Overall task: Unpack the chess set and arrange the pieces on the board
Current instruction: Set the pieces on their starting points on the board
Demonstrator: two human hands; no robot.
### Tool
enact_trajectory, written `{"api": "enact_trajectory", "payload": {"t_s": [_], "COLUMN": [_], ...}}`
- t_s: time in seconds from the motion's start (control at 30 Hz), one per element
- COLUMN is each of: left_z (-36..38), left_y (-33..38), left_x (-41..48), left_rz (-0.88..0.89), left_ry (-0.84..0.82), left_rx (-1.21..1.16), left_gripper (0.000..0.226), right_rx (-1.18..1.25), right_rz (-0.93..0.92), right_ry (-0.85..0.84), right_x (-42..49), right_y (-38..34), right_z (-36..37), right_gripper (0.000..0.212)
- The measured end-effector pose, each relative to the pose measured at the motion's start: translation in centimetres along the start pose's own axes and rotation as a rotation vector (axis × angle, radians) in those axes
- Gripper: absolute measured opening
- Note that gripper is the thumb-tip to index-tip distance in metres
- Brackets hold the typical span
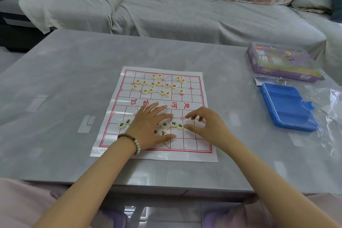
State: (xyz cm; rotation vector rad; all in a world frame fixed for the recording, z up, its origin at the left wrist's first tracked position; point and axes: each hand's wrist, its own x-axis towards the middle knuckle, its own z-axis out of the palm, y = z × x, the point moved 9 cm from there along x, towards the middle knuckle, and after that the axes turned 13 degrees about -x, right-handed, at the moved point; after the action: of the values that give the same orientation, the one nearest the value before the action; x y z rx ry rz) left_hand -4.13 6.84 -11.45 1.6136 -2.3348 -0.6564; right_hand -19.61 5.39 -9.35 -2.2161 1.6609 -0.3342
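A paper xiangqi board [192,146], white with a red grid, lies flat near the front edge of the grey table [64,79], about midway between its left and right edges. The red-lettered pieces [153,84] are scattered loosely over the far half of the board, off the line crossings and in no order. The black-lettered pieces [174,123] lie on the near half: a small cluster sits between the two hands, and two more [122,125] lie touching each other near the board's left edge.

The left hand [149,126] lies palm down on the near half with its fingers straight and spread. It grasps nothing, and it covers part of the black cluster. A beaded bracelet [133,139] circles its wrist. The right hand [205,126] hovers just right of the cluster with its fingers curled, and its thumb tip is right beside one black piece [179,126]. A pale spot under the curled fingers may be another piece, so I cannot tell whether this hand holds anything.

An open blue plastic case [285,105] lies near the table's right edge, well apart from the board. A purple game box [283,63] sits behind it at the far right corner, and crumpled clear plastic wrap [331,113] lies beside the case at the right edge. A sofa [166,11] under a grey cover stands beyond the table's far edge
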Motion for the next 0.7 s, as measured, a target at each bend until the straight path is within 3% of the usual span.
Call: {"api": "enact_trajectory", "payload": {"t_s": [0.1, 0.3, 0.5, 0.7], "left_z": [-0.2, 0.0, -0.3, -0.9], "left_y": [-0.3, -1.0, -0.4, 0.1], "left_x": [-0.3, -0.5, -0.3, 0.4], "left_rz": [-0.017, -0.038, -0.039, -0.068], "left_ry": [0.043, 0.068, 0.122, 0.181], "left_rx": [-0.034, -0.060, -0.105, -0.121], "left_gripper": [0.061, 0.056, 0.044, 0.034], "right_rx": [-0.090, -0.080, -0.059, -0.116], "right_rz": [-0.019, -0.009, 0.039, 0.027], "right_ry": [-0.057, -0.083, -0.001, -0.023], "right_x": [0.5, 0.1, -0.3, -0.1], "right_y": [-1.5, -1.2, -0.2, -0.6], "right_z": [1.4, 1.6, 1.4, 1.5], "right_gripper": [0.029, 0.023, 0.036, 0.022]}}
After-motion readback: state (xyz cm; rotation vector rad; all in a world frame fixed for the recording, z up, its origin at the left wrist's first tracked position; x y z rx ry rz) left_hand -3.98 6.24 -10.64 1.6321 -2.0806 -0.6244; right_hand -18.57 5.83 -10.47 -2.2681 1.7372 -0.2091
